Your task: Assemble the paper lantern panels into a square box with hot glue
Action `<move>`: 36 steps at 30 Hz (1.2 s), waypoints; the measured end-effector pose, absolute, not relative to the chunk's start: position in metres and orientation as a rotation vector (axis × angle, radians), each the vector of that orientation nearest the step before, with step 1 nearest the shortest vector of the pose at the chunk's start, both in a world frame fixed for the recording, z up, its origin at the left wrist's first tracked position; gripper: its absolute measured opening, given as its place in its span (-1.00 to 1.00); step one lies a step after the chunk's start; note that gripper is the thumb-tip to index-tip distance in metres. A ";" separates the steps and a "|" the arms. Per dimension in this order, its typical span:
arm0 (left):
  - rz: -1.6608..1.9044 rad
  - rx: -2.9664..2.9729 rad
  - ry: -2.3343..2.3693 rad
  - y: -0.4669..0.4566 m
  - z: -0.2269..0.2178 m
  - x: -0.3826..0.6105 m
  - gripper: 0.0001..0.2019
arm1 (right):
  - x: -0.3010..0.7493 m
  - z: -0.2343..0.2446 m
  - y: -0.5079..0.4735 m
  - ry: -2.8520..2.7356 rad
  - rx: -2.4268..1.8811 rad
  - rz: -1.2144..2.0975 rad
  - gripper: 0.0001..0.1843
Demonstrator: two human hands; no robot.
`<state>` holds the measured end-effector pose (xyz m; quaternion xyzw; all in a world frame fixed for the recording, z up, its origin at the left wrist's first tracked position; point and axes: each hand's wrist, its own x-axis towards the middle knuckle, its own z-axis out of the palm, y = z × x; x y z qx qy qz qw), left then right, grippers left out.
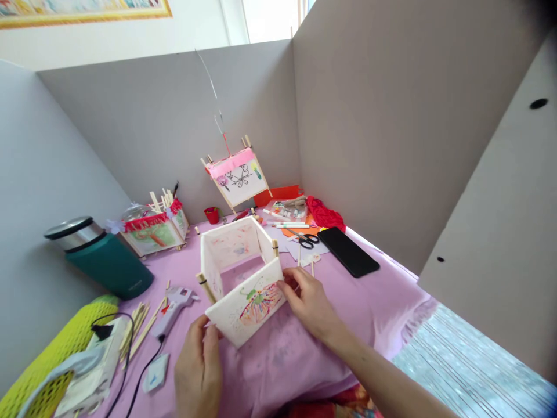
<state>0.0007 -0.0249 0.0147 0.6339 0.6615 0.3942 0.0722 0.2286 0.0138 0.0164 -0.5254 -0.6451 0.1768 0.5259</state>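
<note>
A white square paper lantern frame with wooden stick corners stands on the purple cloth. Its near panel bears a painted orange and green butterfly. My left hand pinches the lower left corner of that panel. At the panel's right edge, my right hand grips with closed fingers. A hot glue gun lies just left of the frame.
A finished lantern hangs at the back. Another lantern stands on the left beside a green flask. Scissors, markers, a black phone, red cloth, loose sticks and a power strip lie around. Cardboard walls enclose the table.
</note>
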 end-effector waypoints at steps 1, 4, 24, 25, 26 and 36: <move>1.184 1.899 2.000 -0.025 0.015 0.001 -0.57 | 0.228 0.016 0.014 -1.537 -1.262 0.416 -0.88; 1.209 1.881 1.984 -0.026 0.017 0.002 -0.53 | 0.228 0.015 0.016 -1.515 -1.275 0.401 -0.90; 1.074 1.741 2.203 -0.002 0.031 -0.026 -0.66 | 0.186 0.014 0.001 -1.708 -1.228 0.324 -0.92; 1.067 1.732 2.227 -0.001 0.034 -0.029 -0.67 | 0.181 0.013 -0.001 -1.739 -1.226 0.294 -0.92; 1.064 1.724 2.256 -0.001 0.036 -0.031 -0.68 | 0.176 0.013 -0.002 -1.773 -1.226 0.253 -0.92; 1.112 1.749 2.310 -0.006 0.041 -0.031 -0.66 | 0.170 0.010 -0.005 -1.818 -1.214 0.107 -0.92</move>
